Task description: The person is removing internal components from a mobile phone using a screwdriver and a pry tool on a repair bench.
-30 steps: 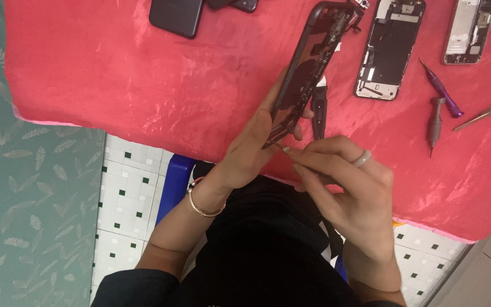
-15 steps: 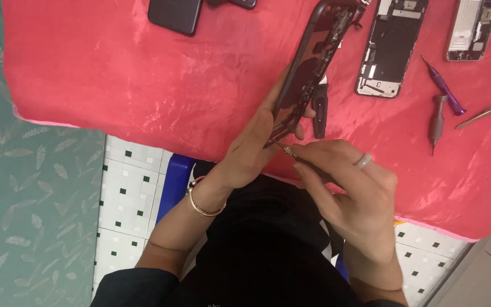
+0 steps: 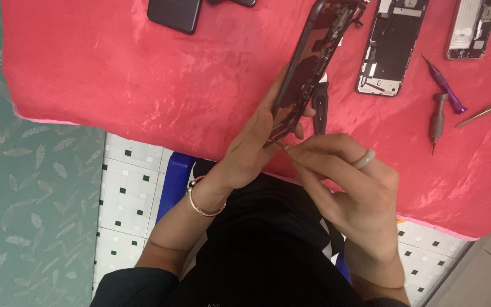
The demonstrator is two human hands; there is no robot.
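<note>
My left hand [image 3: 254,150] grips the lower end of an opened dark phone housing [image 3: 313,62], held tilted on edge above the red cloth [image 3: 143,85]. My right hand [image 3: 350,190], a pale ring on one finger, pinches a thin metal tool [image 3: 284,147] whose tip touches the housing's bottom edge. A gold bracelet [image 3: 203,204] sits on my left wrist. The housing's inner parts face right and are only partly visible.
On the cloth lie a dark phone [image 3: 174,14] at the top, an opened phone body [image 3: 390,48], another phone part [image 3: 473,28], a purple screwdriver [image 3: 444,85], a grey screwdriver [image 3: 437,116], tweezers [image 3: 481,112] and a black tool [image 3: 320,108]. Tiled floor and a blue stool lie below.
The hands and the housing have barely shifted; my right hand keeps the tool tip at the same lower edge.
</note>
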